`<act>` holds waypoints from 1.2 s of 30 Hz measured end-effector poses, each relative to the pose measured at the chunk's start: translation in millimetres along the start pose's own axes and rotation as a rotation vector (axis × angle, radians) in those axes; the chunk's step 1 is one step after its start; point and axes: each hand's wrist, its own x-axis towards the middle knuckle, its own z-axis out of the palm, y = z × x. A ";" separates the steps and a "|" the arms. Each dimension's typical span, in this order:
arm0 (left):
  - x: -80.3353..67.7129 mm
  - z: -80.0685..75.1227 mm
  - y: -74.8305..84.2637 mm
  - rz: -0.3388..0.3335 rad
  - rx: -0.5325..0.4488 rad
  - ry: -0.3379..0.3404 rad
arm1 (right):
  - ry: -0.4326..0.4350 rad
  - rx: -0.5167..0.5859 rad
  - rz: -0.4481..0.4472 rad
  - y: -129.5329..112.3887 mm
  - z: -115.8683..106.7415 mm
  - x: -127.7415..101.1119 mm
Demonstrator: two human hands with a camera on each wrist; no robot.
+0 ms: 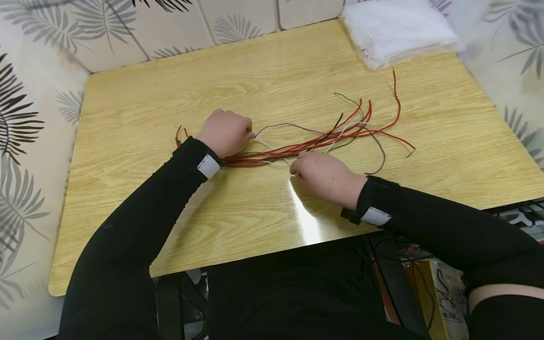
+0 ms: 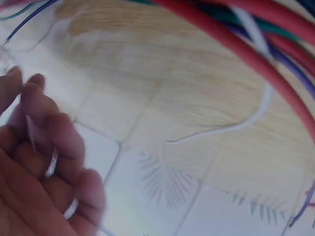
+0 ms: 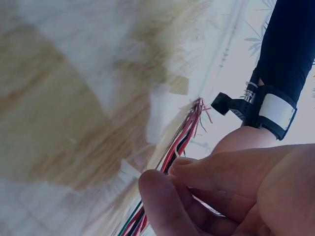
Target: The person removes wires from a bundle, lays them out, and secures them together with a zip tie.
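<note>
On the far left, the short frayed ends of the wire bundle (image 1: 180, 134) stuck out past the person's left wrist. The left hand (image 1: 225, 132) sat on the wooden table (image 1: 127, 141) with its fingers curled in. It pinched a thin white wire (image 1: 263, 143) where that wire left the bundle. The left wrist view showed the white wire (image 2: 49, 164) running through the bent fingers (image 2: 49, 132), so the hold looked tight. That grip probably kept this one wire apart from the others.

In the middle lay the bundle of wires (image 1: 297, 148), mostly red, with some black, green and white ones. It lay flat on the table between the two hands and under them. The bundle was thick near the left hand, likely because the wires were gathered there.

Next came the right hand (image 1: 325, 177), a little nearer to the person. Its fingers were curled too, and the fingertips (image 3: 167, 191) pinched the thin white wire just beside the bundle (image 3: 182, 135). With both hands on it, the wire could be kept straight.

Farther right, the loose wire ends (image 1: 382, 127) fanned out and curled over the table, since nothing held them there. In the far right corner sat a stack of clear plastic bags (image 1: 399, 28), well apart from the hands.
</note>
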 end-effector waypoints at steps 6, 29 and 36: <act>-6.6 -3.8 3.5 -0.108 -0.096 0.109 | 0.023 0.078 -0.011 2.1 -1.8 5.1; -20.1 -12.5 40.7 -0.121 -0.380 0.344 | 0.314 0.886 0.179 5.5 -32.3 59.0; -30.2 -15.2 52.3 -0.032 -0.289 0.448 | 0.351 0.986 0.178 -2.0 -31.2 53.2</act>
